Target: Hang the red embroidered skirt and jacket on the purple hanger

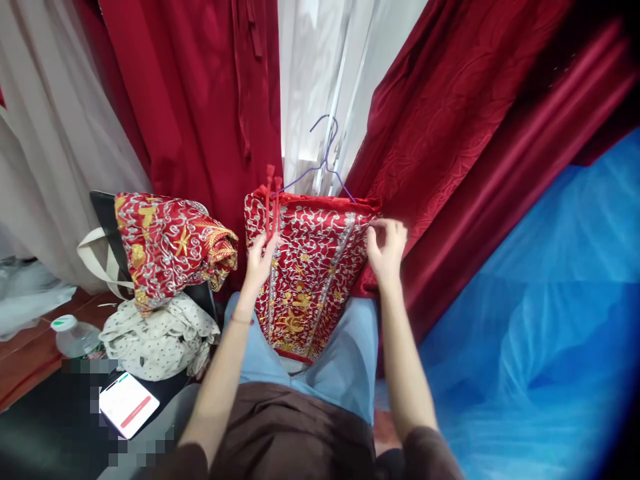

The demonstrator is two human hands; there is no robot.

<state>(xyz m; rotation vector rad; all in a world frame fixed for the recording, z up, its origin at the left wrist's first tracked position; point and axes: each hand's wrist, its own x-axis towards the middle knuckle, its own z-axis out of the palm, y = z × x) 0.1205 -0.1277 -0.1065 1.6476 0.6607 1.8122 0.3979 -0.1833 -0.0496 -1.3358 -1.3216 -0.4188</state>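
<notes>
A red skirt-like garment (303, 267), embroidered in silver and gold, hangs upright in front of my knees. A purple wire hanger (326, 160) rises out of its red waistband, with its hook free at the top. At the left side of the garment, my left hand (261, 257) has its fingers closed around two red cords (269, 210), whose ends stick upward. My right hand (387, 247) pinches the upper right edge of the garment, thumb and fingers together. The lower hem dips between my thighs.
A second embroidered red cloth (173, 247) lies bundled on a dark chair at left, above a dotted white cloth (160, 337). Nearby are a plastic bottle (77, 337) and a lit phone (129, 403). Red curtains (200, 87) hang behind; blue sheer fabric (540, 320) spreads at right.
</notes>
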